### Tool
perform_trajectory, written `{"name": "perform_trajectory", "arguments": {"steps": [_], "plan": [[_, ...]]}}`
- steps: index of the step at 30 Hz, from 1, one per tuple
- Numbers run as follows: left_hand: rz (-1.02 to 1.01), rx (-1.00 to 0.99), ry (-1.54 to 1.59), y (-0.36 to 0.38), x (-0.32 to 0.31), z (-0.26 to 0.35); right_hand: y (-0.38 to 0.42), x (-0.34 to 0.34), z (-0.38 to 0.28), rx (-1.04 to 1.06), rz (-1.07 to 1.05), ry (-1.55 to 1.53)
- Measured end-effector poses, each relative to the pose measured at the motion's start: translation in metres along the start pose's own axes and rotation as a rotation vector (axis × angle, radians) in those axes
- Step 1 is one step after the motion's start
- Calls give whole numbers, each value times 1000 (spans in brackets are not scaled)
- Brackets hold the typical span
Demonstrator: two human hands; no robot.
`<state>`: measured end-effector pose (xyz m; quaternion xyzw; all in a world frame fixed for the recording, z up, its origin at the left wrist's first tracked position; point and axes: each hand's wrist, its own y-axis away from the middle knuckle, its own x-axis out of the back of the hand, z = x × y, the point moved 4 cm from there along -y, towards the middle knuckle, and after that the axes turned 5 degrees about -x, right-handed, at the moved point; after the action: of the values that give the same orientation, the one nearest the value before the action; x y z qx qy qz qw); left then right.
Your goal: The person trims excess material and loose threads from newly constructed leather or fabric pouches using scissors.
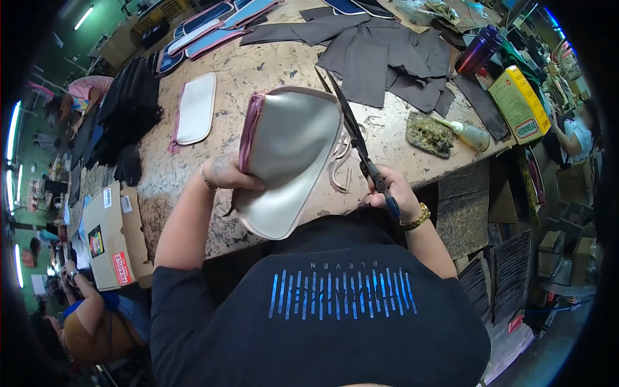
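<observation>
My left hand (233, 174) is closed on a silvery panel with a pink zipper (290, 148), thumb on its face and fingers behind. The panel bends upward, its zipper along the left side. Large dark scissors (365, 158) are in my right hand (396, 190), fingers wrapped round the handles. Their blades point away from me, slightly parted, right along the panel's right edge. Thin pale trimmed strips (339, 171) lie on the table beside the scissors. A smaller white panel with pink edging (195, 108) lies flat to the left.
Grey fabric pieces (364, 64) and blue panels with pink edging (213, 29) cover the table's far side. To the right are a glue-crusted block (429, 135), a small bottle (474, 135), a yellow box (518, 106) and a purple flask (478, 50). A cardboard box (113, 238) stands left; people sit on both sides.
</observation>
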<state>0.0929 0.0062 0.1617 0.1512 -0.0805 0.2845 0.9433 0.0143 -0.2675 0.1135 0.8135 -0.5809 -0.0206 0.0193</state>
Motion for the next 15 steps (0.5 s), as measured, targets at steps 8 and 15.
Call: {"name": "perform_trajectory", "arguments": {"steps": [8, 15], "plan": [[-57, 40, -12, 13, 11, 5, 7, -5, -16, -68, -56, -33], [-194, 125, -106, 16, 20, 20, 3, 2, -20, -68, -139, 46]]}}
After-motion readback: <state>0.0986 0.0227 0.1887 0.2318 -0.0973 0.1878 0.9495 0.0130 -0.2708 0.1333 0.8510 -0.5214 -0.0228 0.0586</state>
